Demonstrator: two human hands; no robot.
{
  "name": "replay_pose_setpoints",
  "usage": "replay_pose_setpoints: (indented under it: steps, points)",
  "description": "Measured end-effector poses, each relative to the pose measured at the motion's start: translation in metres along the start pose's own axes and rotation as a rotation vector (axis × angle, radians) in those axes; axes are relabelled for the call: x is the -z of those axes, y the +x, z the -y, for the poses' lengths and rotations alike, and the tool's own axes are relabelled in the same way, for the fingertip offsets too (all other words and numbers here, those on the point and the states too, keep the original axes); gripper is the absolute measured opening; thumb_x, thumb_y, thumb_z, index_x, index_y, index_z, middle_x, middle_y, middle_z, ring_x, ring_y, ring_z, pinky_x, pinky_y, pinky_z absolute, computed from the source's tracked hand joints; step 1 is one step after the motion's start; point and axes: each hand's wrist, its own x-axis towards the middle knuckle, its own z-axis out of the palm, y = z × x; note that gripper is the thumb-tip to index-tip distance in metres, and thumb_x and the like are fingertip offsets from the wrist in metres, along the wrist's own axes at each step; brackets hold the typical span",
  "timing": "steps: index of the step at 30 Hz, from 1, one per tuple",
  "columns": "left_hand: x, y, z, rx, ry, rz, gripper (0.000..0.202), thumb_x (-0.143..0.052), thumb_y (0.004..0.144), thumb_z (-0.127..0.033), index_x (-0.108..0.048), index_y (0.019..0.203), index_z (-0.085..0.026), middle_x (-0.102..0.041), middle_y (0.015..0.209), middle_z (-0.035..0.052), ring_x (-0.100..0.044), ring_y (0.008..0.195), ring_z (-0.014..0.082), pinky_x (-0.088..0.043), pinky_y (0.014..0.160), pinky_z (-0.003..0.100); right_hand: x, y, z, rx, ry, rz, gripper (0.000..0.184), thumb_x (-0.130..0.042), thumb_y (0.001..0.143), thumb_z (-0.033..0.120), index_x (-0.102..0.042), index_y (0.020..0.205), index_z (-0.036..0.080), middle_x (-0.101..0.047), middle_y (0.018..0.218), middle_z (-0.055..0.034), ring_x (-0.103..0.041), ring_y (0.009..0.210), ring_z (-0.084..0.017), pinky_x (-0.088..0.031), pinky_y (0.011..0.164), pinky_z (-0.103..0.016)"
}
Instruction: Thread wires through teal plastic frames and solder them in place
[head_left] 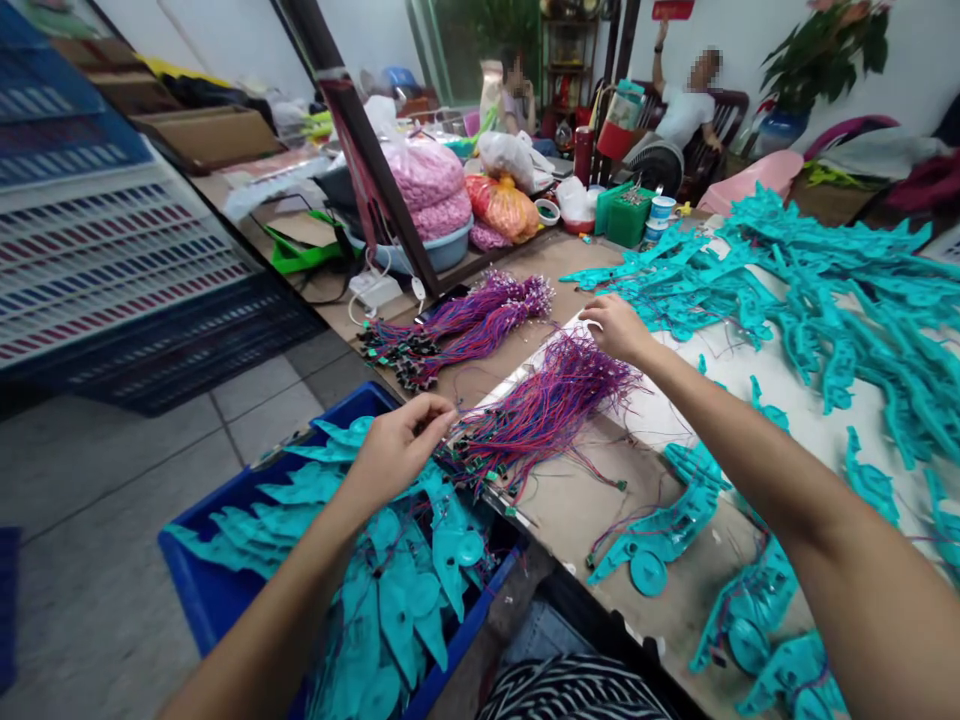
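Observation:
Red, blue and purple wires (551, 400) lie in a loose bundle on the table, with small green connector boards at their near end. At that near end my left hand (405, 445) is closed in a pinch, and a thin wire seems to run from its fingertips. Over the far end of the bundle is my right hand (619, 328), fingers curled together; what they hold, if anything, is hidden. Below my left hand, a blue crate (199, 590) holds stacked turquoise plastic parts (401, 590). Another turquoise part (664, 525) with wires attached rests on the table to the right.
A second wire bundle (465, 325) lies farther back, beside a dark post (375, 150). Many turquoise pieces (832, 290) are heaped at right. Behind stand a green box (628, 215) and bagged pink pieces (424, 180). Stacked crates (112, 260) rise at left. Two people sit far back.

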Motion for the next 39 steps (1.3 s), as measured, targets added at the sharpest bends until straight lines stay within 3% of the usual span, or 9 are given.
replay_pose_setpoints:
  steps: [2,6,13,18,22,26,29,33,39]
  points:
    - [0.006,0.003,-0.008,-0.01,0.015,-0.029,0.029,-0.052,0.081,-0.045,-0.063,0.079,-0.019,-0.063,0.068,0.0004,-0.054,0.064,0.015,-0.043,0.062,0.025,-0.008,-0.007,0.016,0.082,0.161,0.001,0.034,-0.052,0.078,0.007,-0.075,0.1,0.016,-0.07,0.109,-0.0114,-0.059,0.103,-0.024,-0.044,0.095,-0.04]
    - [0.017,0.02,-0.026,-0.059,0.04,-0.106,0.025,-0.052,0.08,-0.041,-0.063,0.078,-0.019,-0.063,0.068,0.0006,-0.054,0.065,0.0155,-0.044,0.063,0.025,-0.011,-0.025,0.044,0.199,0.396,0.174,0.029,-0.056,0.076,0.012,-0.076,0.098,0.015,-0.072,0.098,-0.0097,-0.063,0.092,-0.021,-0.046,0.086,-0.035]
    - [0.027,0.049,-0.06,-0.21,0.12,-0.272,0.017,-0.054,0.083,-0.031,-0.066,0.083,-0.019,-0.064,0.075,0.0012,-0.057,0.071,0.0148,-0.044,0.069,0.025,0.009,-0.039,0.039,-0.13,0.773,0.137,0.022,-0.062,0.077,0.034,-0.075,0.079,0.016,-0.07,0.073,-0.003,-0.057,0.066,-0.014,-0.042,0.064,-0.027]
    - [0.025,0.059,-0.073,-0.247,0.118,-0.234,0.014,-0.056,0.082,-0.028,-0.066,0.082,-0.019,-0.066,0.076,0.0013,-0.058,0.072,0.0159,-0.045,0.071,0.025,0.035,-0.053,0.028,-0.246,0.952,0.113,0.028,-0.07,0.066,0.042,-0.073,0.074,0.016,-0.067,0.068,-0.0027,-0.055,0.062,-0.013,-0.041,0.06,-0.027]
    - [0.022,0.062,-0.077,-0.272,0.097,-0.213,0.014,-0.055,0.083,-0.027,-0.066,0.081,-0.019,-0.067,0.077,0.0016,-0.058,0.071,0.0162,-0.045,0.071,0.027,0.038,-0.057,0.034,-0.187,0.798,0.174,0.025,-0.066,0.074,0.039,-0.073,0.073,0.015,-0.066,0.067,-0.0036,-0.054,0.061,-0.013,-0.041,0.061,-0.027]
    - [0.021,0.063,-0.086,-0.289,0.105,-0.188,0.013,-0.056,0.083,-0.026,-0.067,0.08,-0.019,-0.067,0.076,0.0011,-0.058,0.071,0.0156,-0.046,0.071,0.026,0.028,-0.045,0.057,-0.047,0.653,-0.038,0.024,-0.061,0.079,0.028,-0.075,0.094,0.016,-0.067,0.089,-0.0068,-0.057,0.075,-0.014,-0.043,0.068,-0.027]
    - [0.022,0.062,-0.095,-0.298,0.136,-0.186,0.015,-0.055,0.084,-0.028,-0.067,0.081,-0.019,-0.067,0.076,0.0006,-0.058,0.071,0.0155,-0.047,0.071,0.027,0.019,-0.027,0.075,0.007,0.687,-0.028,0.033,-0.065,0.079,0.031,-0.072,0.108,0.016,-0.066,0.089,-0.0052,-0.055,0.074,-0.013,-0.042,0.066,-0.025]
    - [0.026,0.06,-0.1,-0.314,0.147,-0.19,0.017,-0.055,0.084,-0.029,-0.067,0.082,-0.019,-0.067,0.076,0.0014,-0.059,0.071,0.016,-0.047,0.071,0.027,0.014,-0.007,0.081,-0.075,0.689,0.036,0.024,-0.06,0.083,0.031,-0.075,0.089,0.013,-0.053,0.06,0.0016,-0.041,0.058,-0.009,-0.031,0.057,-0.024]
    - [0.029,0.058,-0.091,-0.271,0.132,-0.189,0.015,-0.055,0.083,-0.028,-0.067,0.081,-0.019,-0.067,0.073,0.0015,-0.059,0.072,0.017,-0.047,0.071,0.027,0.031,-0.006,0.065,-0.257,0.698,-0.045,0.015,-0.066,0.073,0.024,-0.075,0.074,0.013,-0.059,0.06,-0.0008,-0.045,0.057,-0.01,-0.031,0.055,-0.026]
